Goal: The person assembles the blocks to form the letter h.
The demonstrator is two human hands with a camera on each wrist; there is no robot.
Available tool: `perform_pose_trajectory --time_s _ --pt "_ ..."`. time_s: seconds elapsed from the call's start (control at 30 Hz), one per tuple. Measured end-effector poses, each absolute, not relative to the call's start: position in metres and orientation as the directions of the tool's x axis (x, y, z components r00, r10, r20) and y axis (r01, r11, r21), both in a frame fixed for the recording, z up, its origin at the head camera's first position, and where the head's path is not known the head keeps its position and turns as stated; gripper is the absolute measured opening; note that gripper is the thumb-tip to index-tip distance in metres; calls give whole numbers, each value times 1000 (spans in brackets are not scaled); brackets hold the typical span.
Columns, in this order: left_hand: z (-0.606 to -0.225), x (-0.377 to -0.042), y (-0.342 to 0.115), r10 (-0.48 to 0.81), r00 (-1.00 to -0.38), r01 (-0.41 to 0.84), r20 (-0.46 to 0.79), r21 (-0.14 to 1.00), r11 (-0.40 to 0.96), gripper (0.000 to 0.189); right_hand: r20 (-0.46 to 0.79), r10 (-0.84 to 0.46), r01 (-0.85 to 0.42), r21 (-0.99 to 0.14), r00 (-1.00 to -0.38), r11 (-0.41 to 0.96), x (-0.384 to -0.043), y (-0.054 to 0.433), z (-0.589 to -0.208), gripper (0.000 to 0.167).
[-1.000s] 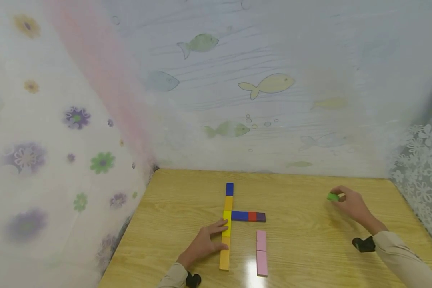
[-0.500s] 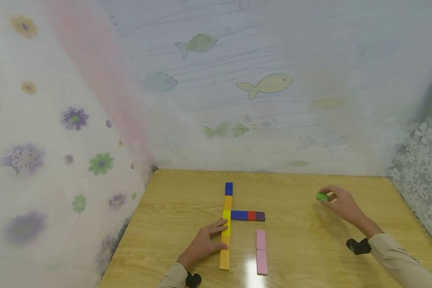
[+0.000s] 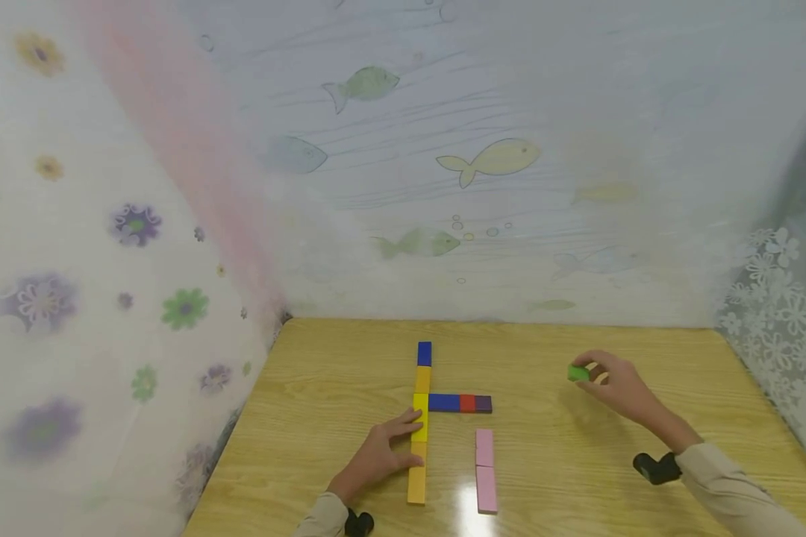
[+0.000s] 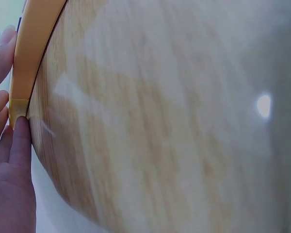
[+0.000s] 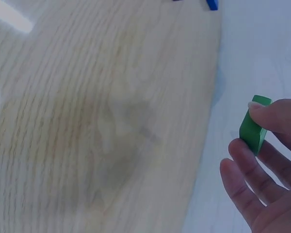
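Observation:
In the head view a column of blocks runs away from the person: an orange block nearest, then a yellow block, a smaller orange block and a blue block. Against the yellow block's right side a row extends: a longer blue block, a red block and a purple block. My left hand rests on the column, fingers on the yellow block and thumb on the orange one. Right of the row, my right hand pinches a green block above the table.
Two pink blocks lie end to end on the wooden table, in front of the row. A wall with printed fish rises behind the table, with a flowered wall at left. Black devices sit at both wrists.
My right hand has moved left with the green block, nearer to the row. The left hand stays on the column. The head view has shifted slightly.

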State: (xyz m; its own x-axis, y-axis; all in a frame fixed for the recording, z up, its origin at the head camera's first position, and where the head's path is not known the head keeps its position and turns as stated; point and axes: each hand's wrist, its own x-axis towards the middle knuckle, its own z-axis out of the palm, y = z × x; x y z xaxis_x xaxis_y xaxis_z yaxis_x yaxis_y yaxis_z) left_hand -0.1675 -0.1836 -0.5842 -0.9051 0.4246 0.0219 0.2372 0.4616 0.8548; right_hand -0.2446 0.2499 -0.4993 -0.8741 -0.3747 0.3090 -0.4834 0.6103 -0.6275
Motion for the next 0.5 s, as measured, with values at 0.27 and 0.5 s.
perform_pose_trajectory --time_s 0.27,0.5 --pt "-591 -170 -185 428 -903 252 29 843 475 64 325 -416 -518 -662 -849 542 -238 235 -502 26" --pt "-591 -170 -185 429 -903 249 20 837 486 63 326 -461 -542 -686 -825 485 -232 218 -501 26"
